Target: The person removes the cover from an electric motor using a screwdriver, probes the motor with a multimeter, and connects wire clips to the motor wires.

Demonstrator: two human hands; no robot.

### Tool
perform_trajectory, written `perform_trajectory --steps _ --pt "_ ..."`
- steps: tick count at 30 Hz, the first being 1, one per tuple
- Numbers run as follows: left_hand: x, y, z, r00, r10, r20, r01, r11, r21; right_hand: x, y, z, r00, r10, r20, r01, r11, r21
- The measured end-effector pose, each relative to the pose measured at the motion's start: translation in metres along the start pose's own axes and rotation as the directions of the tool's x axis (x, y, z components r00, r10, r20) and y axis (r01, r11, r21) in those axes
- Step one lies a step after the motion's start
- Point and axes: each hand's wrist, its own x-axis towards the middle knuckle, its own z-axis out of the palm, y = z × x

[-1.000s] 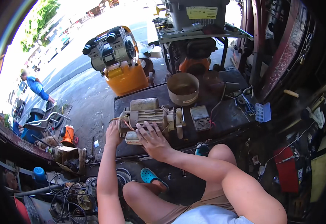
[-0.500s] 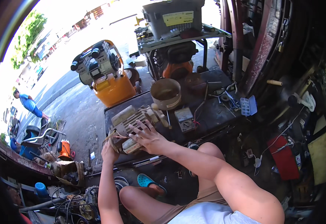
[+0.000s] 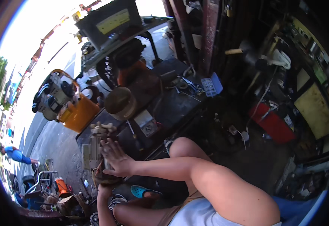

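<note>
The dark worktop carries the motor at its left end (a screwdriver lies between it and the meter). The right hand rests on the motor, its grip spread; the left hand is at the lower end, its grip too hidden to tell.

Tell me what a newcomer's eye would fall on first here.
Probably the bright orange machine at left, standing on the ground beyond the dark bench. Next might come the finned motor at the bench's near left end, with the person's right grip spread against it. The red panel also stands out at right.
</note>
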Motion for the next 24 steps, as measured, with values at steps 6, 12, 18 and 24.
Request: perform_trajectory --steps 6,12,18,24 --pt "0.001 -0.003 0.021 0.812 -0.563 0.151 0.578 0.742 -0.339 0.038 0.036 -0.015 0.984 -0.085 0.159 0.088 0.996 -0.007" --pt "0.024 0.033 0.097 0.787 -0.590 0.178 0.465 0.378 -0.801 0.069 0.051 -0.015 0.986 0.055 0.159 -0.066 0.996 0.064" --pt "0.025 0.039 0.119 0.824 -0.564 0.052 0.351 0.437 -0.828 0.070 0.051 -0.016 0.985 0.083 0.149 -0.099 0.989 0.105" --pt "0.005 0.047 0.112 0.880 -0.474 0.028 0.266 0.443 -0.856 0.071 0.043 -0.026 0.971 0.154 0.181 -0.172 0.981 0.090"
